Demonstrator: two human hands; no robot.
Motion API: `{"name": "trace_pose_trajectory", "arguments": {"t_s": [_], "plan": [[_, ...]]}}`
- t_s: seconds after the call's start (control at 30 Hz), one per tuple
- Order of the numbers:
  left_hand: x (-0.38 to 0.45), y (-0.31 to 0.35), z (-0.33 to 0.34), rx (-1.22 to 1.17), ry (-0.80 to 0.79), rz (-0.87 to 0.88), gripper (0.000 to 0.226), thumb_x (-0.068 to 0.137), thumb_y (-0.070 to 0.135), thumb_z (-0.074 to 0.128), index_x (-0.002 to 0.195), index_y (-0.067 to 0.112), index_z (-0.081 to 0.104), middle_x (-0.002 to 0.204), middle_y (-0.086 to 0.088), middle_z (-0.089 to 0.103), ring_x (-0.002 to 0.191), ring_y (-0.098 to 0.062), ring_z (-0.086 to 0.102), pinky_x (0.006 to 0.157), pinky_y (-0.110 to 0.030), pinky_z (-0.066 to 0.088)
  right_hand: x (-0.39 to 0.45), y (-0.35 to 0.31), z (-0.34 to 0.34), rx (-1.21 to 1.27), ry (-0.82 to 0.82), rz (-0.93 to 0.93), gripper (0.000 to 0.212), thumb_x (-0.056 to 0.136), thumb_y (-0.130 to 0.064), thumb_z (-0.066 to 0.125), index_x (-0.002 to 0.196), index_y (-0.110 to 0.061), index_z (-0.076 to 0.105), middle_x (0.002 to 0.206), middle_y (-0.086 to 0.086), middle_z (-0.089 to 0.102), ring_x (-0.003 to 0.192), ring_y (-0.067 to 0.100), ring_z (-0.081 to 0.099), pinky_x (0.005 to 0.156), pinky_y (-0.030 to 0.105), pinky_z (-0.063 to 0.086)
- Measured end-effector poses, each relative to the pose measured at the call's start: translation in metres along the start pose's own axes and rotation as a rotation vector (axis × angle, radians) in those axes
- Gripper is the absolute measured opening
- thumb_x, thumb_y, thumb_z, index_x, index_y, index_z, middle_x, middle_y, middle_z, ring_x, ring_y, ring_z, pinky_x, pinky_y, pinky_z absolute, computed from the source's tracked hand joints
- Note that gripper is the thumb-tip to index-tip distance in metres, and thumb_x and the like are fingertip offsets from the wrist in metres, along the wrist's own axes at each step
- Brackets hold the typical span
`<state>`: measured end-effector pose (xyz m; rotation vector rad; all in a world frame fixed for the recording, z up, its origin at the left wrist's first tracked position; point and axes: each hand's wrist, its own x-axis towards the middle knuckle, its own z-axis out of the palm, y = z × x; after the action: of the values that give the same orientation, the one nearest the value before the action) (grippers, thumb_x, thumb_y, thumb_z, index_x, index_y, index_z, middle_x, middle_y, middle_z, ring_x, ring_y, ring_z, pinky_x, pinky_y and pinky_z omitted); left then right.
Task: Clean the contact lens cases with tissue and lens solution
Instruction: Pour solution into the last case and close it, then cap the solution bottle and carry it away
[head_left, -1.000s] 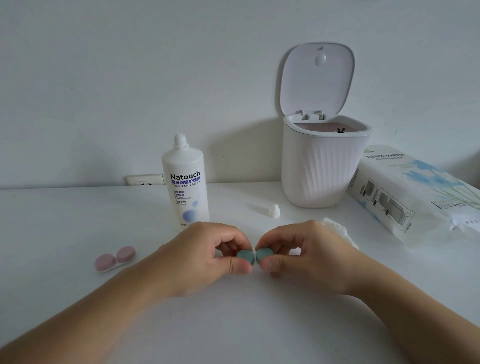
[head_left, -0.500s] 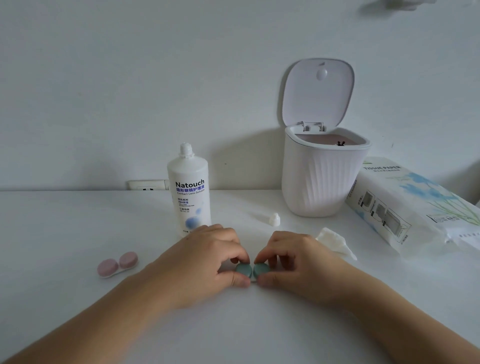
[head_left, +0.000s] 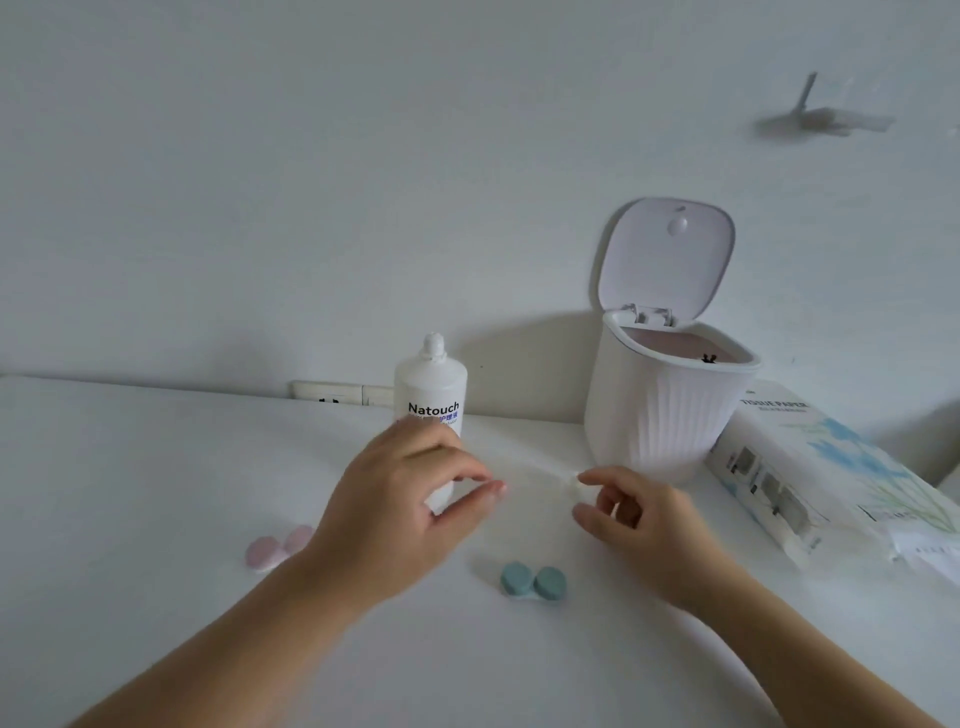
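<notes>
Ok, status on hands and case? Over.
Left hand empty, by solution bottle. Right hand at bottle cap, grip unclear. Teal case closed, on table. Nothing blocking.

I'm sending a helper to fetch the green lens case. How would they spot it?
Start at the white ribbed bin with its lid up, then come toward the table's near edge. The green lens case lies capped between the two forearms; its pink twin lies further left.
</notes>
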<state>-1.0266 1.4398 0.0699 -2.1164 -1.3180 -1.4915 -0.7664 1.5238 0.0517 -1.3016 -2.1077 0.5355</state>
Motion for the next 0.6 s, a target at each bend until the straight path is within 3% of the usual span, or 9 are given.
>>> {"name": "trace_pose_trajectory", "arguments": {"t_s": [0.1, 0.17, 0.27, 0.37, 0.43, 0.5, 0.6], "plan": [[0.004, -0.008, -0.005, 0.028, 0.23, -0.108, 0.023, 0.087, 0.035, 0.068, 0.089, 0.013, 0.074, 0.091, 0.002, 0.057, 0.084, -0.022, 0.058, 0.077, -0.034, 0.048, 0.016, 0.0, -0.002, -0.134, 0.001, 0.061, 0.04, 0.089, -0.051, 0.066, 0.124, -0.032, 0.063, 0.074, -0.013, 0.062, 0.065, -0.001, 0.056, 0.057, 0.013, 0.041], [0.005, -0.011, -0.006, -0.049, 0.281, -0.295, 0.027, 0.084, 0.04, 0.069, 0.102, 0.02, 0.065, 0.106, 0.016, 0.051, 0.095, -0.022, 0.055, 0.085, -0.033, 0.047, 0.025, -0.003, 0.0, -0.237, -0.029, 0.08, 0.048, 0.089, -0.055, 0.062, 0.13, -0.03, 0.059, 0.074, -0.011, 0.062, 0.067, 0.001, 0.057, 0.061, 0.018, 0.043], [0.001, -0.018, -0.002, -0.181, 0.213, -0.57, 0.06, 0.075, 0.052, 0.073, 0.126, 0.034, 0.048, 0.122, 0.026, 0.043, 0.115, -0.014, 0.049, 0.096, -0.029, 0.042, 0.038, -0.012, 0.003, -0.341, -0.121, 0.121, 0.055, 0.091, -0.056, 0.058, 0.137, -0.026, 0.052, 0.081, -0.01, 0.064, 0.08, 0.01, 0.062, 0.076, 0.033, 0.054], [-0.001, -0.026, 0.004, -0.267, 0.095, -0.714, 0.082, 0.066, 0.063, 0.072, 0.138, 0.041, 0.041, 0.134, 0.024, 0.047, 0.127, -0.007, 0.043, 0.102, -0.03, 0.036, 0.046, -0.019, 0.008, -0.445, -0.15, 0.152, 0.056, 0.091, -0.055, 0.056, 0.138, -0.025, 0.051, 0.109, -0.001, 0.068, 0.1, 0.02, 0.064, 0.087, 0.039, 0.054], [-0.001, -0.027, 0.008, -0.269, 0.031, -0.726, 0.068, 0.066, 0.061, 0.073, 0.127, 0.049, 0.046, 0.123, 0.033, 0.052, 0.124, -0.001, 0.045, 0.095, -0.028, 0.038, 0.048, -0.022, 0.013, -0.497, -0.137, 0.154, 0.044, 0.093, -0.05, 0.055, 0.129, -0.025, 0.057, 0.114, 0.001, 0.067, 0.098, 0.022, 0.062, 0.081, 0.035, 0.052], [0.0, -0.026, 0.011, -0.268, 0.014, -0.737, 0.05, 0.066, 0.056, 0.076, 0.109, 0.053, 0.05, 0.106, 0.04, 0.057, 0.109, 0.012, 0.051, 0.079, -0.021, 0.041, 0.047, -0.025, 0.018, -0.515, -0.144, 0.144, 0.027, 0.096, -0.042, 0.052, 0.113, -0.023, 0.062, 0.11, 0.002, 0.066, 0.09, 0.02, 0.059, 0.072, 0.031, 0.047], [0.0, -0.026, 0.011, -0.261, -0.001, -0.765, 0.05, 0.065, 0.058, 0.076, 0.107, 0.05, 0.05, 0.101, 0.05, 0.053, 0.094, 0.024, 0.052, 0.066, -0.018, 0.042, 0.044, -0.029, 0.02, -0.463, -0.137, 0.128, 0.019, 0.097, -0.036, 0.055, 0.101, -0.021, 0.066, 0.101, 0.001, 0.067, 0.085, 0.02, 0.059, 0.071, 0.032, 0.049]]}}
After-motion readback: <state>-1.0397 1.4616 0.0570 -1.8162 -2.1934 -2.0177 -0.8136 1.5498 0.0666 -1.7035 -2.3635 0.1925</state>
